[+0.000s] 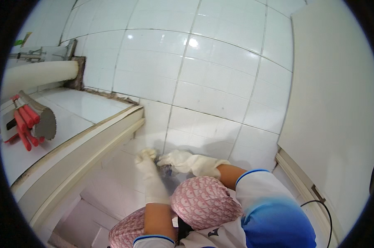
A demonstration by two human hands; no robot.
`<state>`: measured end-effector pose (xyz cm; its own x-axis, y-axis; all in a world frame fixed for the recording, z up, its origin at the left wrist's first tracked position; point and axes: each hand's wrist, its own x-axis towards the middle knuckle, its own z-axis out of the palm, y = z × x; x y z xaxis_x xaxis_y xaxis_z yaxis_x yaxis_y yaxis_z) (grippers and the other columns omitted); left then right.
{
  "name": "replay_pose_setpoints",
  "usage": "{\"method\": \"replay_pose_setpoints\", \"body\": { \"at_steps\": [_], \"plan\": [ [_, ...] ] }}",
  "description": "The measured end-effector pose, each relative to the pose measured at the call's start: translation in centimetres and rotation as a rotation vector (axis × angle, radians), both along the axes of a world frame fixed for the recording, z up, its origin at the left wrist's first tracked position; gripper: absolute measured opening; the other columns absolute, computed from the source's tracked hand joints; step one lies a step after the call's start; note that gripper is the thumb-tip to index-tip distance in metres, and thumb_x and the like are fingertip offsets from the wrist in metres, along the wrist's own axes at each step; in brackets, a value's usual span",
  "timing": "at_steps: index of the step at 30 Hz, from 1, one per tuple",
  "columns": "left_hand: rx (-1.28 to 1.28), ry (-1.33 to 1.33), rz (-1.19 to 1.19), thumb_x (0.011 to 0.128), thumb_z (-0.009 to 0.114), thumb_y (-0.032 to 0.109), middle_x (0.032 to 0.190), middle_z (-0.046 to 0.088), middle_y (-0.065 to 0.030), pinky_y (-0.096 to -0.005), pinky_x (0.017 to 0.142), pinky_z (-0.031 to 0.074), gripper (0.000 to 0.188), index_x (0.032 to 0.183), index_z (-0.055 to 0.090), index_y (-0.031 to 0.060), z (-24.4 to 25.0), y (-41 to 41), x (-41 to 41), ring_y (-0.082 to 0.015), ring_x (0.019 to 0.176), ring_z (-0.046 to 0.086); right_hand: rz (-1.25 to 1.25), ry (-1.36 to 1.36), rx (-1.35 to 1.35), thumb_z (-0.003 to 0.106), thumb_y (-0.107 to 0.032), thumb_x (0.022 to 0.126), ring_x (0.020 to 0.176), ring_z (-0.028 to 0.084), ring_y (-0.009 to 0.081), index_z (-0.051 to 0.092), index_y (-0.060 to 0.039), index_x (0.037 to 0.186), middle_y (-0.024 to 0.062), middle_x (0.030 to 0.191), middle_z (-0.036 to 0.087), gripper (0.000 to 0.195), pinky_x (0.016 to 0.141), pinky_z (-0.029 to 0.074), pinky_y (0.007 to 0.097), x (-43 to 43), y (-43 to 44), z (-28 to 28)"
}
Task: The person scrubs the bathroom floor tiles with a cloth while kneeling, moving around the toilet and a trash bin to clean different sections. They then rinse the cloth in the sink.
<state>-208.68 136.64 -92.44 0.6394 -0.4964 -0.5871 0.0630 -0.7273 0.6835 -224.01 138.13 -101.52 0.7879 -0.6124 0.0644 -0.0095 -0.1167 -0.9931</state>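
Observation:
My left hand [146,161], in a long cream rubber glove, is low in front of me near the tiled wall. Its fingers are bent and blurred, so any grip there is uncertain. Close beside it, my right hand [177,161] wears a matching glove and reaches leftward with the fingers curled. Between and just below both hands is a dark, bluish-grey thing [165,170], too blurred to name. It lies against or very near the right fingers. My knee in pink patterned trousers [205,198] hides part of the area beneath.
A white-tiled ledge [72,108] runs along the left, bearing red-handled tools [27,119] beside a grey-ended object [45,124]. A thick white pipe [44,73] lies behind. White wall tiles [211,90] rise ahead. A pale panel [326,102] and a black cable [328,214] are at right.

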Motion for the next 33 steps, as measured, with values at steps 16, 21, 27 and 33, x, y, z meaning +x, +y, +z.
{"method": "replay_pose_setpoints", "body": {
  "at_steps": [16, 21, 27, 33],
  "plan": [
    [0.169, 0.167, -0.251, 0.106, 0.069, 0.014, 0.082, 0.066, -0.0049, -0.0290, 0.062, 0.054, 0.015, 0.104, 0.056, 0.0060, -8.2, 1.3, 6.3, -0.0133, 0.066, 0.061, -1.052, 0.872, -0.005, 0.066, -0.017, 0.095, 0.138, 0.057, 0.0295, 0.049, -0.0154, 0.161, 0.0138, 0.158, 0.056, 0.068, 0.118, 0.046, 0.0369, -18.9, -8.9, 0.8],
    [-0.068, 0.108, -0.123, 0.109, 0.064, 0.011, 0.087, 0.067, -0.0056, -0.0268, 0.062, 0.054, 0.011, 0.104, 0.057, 0.0049, -4.6, 0.3, 8.4, -0.0124, 0.069, 0.063, -0.535, 0.367, -0.559, 0.063, -0.006, 0.088, 0.118, 0.070, 0.0311, 0.070, -0.0126, 0.134, 0.0116, 0.125, 0.072, 0.048, 0.097, 0.060, 0.0416, 1.3, -1.9, -3.6],
    [-0.008, 0.136, -0.361, 0.109, 0.064, 0.012, 0.090, 0.068, -0.0060, -0.0237, 0.063, 0.054, 0.011, 0.104, 0.058, 0.0044, -8.8, 3.9, 14.1, -0.0124, 0.072, 0.065, -0.387, 0.045, 0.442, 0.060, 0.007, 0.081, 0.130, 0.066, 0.0311, 0.065, -0.0013, 0.141, 0.0170, 0.140, 0.070, 0.061, 0.112, 0.051, 0.0348, -5.8, 3.9, 7.6],
    [0.331, -0.094, -0.508, 0.102, 0.078, 0.028, 0.080, 0.063, -0.0046, -0.0279, 0.057, 0.045, 0.036, 0.107, 0.054, 0.0013, -9.4, 4.9, 13.3, -0.0131, 0.063, 0.056, -1.389, 0.392, 0.665, 0.066, 0.003, 0.096, 0.128, 0.064, 0.0201, 0.050, -0.0031, 0.159, 0.0136, 0.144, 0.066, 0.065, 0.108, 0.053, 0.0348, -23.0, 8.2, 12.3]
  ]
}}
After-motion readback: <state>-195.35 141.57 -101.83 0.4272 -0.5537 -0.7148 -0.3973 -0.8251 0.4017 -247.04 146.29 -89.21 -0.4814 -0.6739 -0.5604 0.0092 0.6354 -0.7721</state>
